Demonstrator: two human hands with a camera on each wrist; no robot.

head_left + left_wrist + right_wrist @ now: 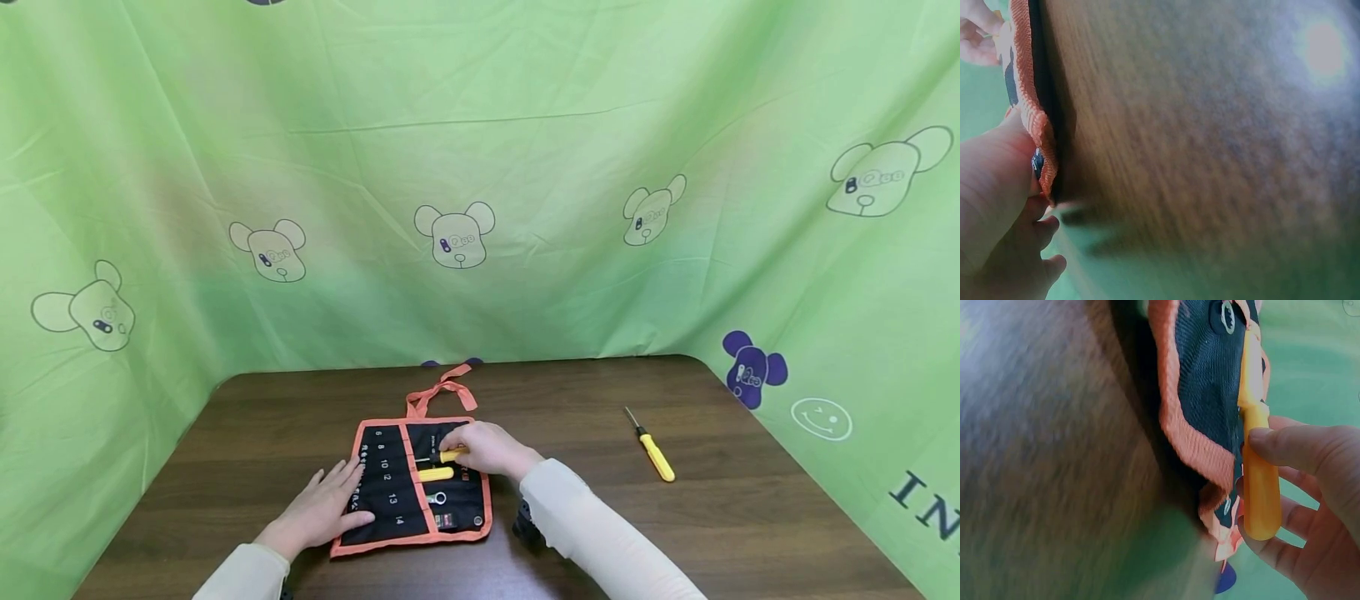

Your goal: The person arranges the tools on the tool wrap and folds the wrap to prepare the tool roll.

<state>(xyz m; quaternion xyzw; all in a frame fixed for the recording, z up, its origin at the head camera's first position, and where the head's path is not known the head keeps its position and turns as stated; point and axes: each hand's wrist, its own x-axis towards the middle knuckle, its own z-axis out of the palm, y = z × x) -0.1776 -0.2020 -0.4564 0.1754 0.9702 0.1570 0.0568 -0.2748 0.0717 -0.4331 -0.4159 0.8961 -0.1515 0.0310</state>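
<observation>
A black tool roll with orange trim lies unfolded, its numbered pockets on the left half. My left hand rests on its left edge, fingers spread and nearly straight. Over the right half, my right hand pinches the yellow handle of a screwdriver between thumb and fingers. Its shaft points left toward the orange pocket edge; whether the tip is inside cannot be told. Just below it, another yellow handle sticks out of a pocket. A wrench's ring end shows lower down.
A second screwdriver, yellow-handled, lies on the brown table to the right. Orange ties stretch from the roll's far edge. A green printed curtain hangs behind and beside the table.
</observation>
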